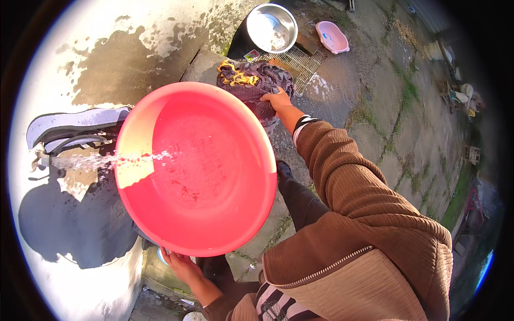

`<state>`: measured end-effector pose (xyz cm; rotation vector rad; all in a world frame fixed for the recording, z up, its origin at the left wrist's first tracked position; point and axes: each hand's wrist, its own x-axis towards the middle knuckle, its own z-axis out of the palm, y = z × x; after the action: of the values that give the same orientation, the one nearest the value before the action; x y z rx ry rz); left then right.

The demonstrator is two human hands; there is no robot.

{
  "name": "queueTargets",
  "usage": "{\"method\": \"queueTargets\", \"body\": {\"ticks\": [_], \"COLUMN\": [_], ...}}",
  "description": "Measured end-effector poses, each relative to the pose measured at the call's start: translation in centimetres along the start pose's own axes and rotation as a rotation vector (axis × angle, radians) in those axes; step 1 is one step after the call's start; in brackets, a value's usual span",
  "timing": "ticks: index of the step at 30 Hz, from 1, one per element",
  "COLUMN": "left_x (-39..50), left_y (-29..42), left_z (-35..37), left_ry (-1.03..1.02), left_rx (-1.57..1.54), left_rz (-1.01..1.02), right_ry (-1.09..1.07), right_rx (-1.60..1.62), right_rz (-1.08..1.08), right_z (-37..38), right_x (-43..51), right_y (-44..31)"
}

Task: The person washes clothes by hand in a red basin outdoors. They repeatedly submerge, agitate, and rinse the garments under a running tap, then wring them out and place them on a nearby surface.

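Observation:
A large red plastic basin [200,224] fills the middle of the view, its open side facing me. Water [88,161] streams into it from a tap [42,159] on the left. The basin's floor looks wet, with a few dark flecks. My left hand [182,267] holds the rim at its lower edge, some of the fingers hidden behind it. My right hand [280,101] grips a bundled dark purple-grey textile [251,90] with yellow trim. This bundle rests on a concrete ledge [204,66] beyond the basin. What bears the basin's underside is hidden.
Beyond the textile, a metal basin [291,24] stands by a wire rack [307,66]. A small pink plastic tub [332,37] lies to its right. Wet patches mark the sunlit concrete [116,64]. Cracked paving with weeds [401,92] stretches to the right.

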<state>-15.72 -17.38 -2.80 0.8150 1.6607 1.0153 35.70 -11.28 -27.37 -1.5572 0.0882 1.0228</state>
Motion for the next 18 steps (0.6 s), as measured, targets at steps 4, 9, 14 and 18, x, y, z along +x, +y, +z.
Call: {"method": "queueTargets", "body": {"ticks": [4,9,14,18], "left_x": [0.5,1.1,1.0,1.1], "left_y": [0.5,1.1,2.7,3.6], "left_z": [-0.7,-1.9,-1.4,-0.7], "left_ry": [0.111,0.187,0.176,0.162], "left_rx": [-0.091,-0.125,-0.241,-0.313], "left_rz": [-0.009,0.031,0.077,0.152], "right_ry": [-0.055,-0.312,-0.577,-0.824], "right_rx": [0.461,0.529,0.550,0.461], "right_rz": [0.053,0.018,-0.320,-0.541], "right_z": [-1.7,-3.1,0.8,4.7], "right_x": [-5.3,-12.3,-24.4,-35.7], "right_y": [-10.5,-24.9,-37.9,-47.2]}}
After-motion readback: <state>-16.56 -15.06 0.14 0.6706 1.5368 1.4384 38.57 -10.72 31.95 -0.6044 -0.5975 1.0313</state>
